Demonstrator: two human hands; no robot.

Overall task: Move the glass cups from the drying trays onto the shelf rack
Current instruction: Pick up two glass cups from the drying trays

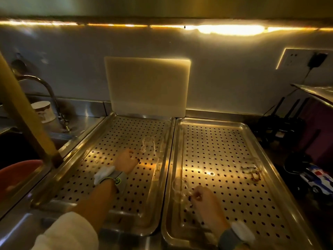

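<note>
Two perforated steel drying trays lie side by side, the left tray (100, 159) and the right tray (270, 186). My left hand (126, 160) reaches over the left tray and its fingers touch a clear glass cup (148, 146) standing there. My right hand (205, 197) is closed around the handle of a clear glass cup (178, 188) at the near left of the right tray. A third clear glass cup (252, 168) stands near the right tray's right rim. The shelf rack's yellowish post (27, 120) rises at the left.
A white cutting board (147, 85) leans on the wall behind the left tray. A tap (45, 87) and a white cup (44, 111) stand by the sink at left, with a red basin (18, 174) below. A steel shelf edge (315, 92) and dark tools are at right.
</note>
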